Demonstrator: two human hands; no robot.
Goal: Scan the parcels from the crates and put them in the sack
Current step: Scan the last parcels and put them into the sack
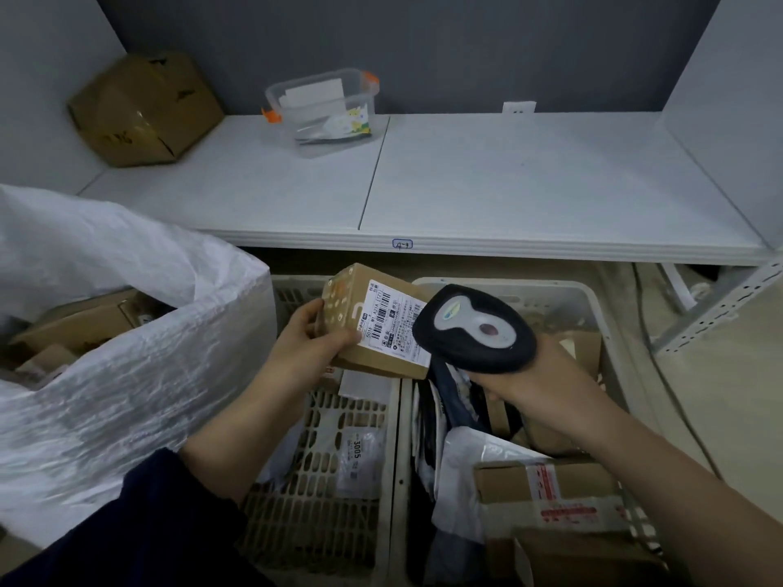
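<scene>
Sack (127, 332) sits open; just right of it, above the crates (322, 480), is the small cardboard parcel (381, 363). Looks light and stiff, so an end grip works. Long axis seems to run away from the sack, label (381, 319) up. Left hand (313, 341) grips its sack-side end; right hand (538, 374) holds the scanner (474, 328) at the label.

Left hand (311, 349) and right hand (546, 374), both bare. A dark navy sleeve (140, 523), loosely bunched, covers the left arm to mid-forearm; the right forearm is uncovered.
</scene>
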